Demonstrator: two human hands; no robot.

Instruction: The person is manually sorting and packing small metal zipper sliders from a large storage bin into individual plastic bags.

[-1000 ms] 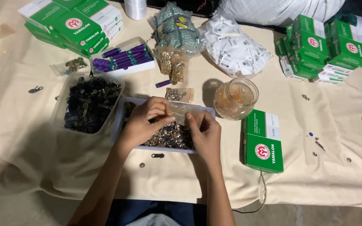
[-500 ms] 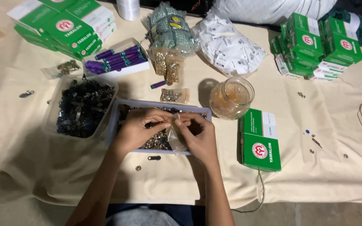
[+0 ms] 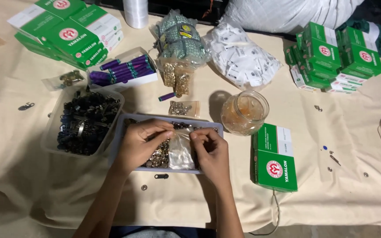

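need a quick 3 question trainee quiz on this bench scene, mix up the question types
1. True or false: both hands are over the shallow tray of small metal parts.
2. What do the left hand and right hand hold between them? A) a small clear plastic bag B) a purple tube C) a green box
3. Fill in: the tub of dark metal parts sits to the ______ of the tray.

Key:
1. True.
2. A, the small clear plastic bag, pinched at its top by both hands.
3. Left.
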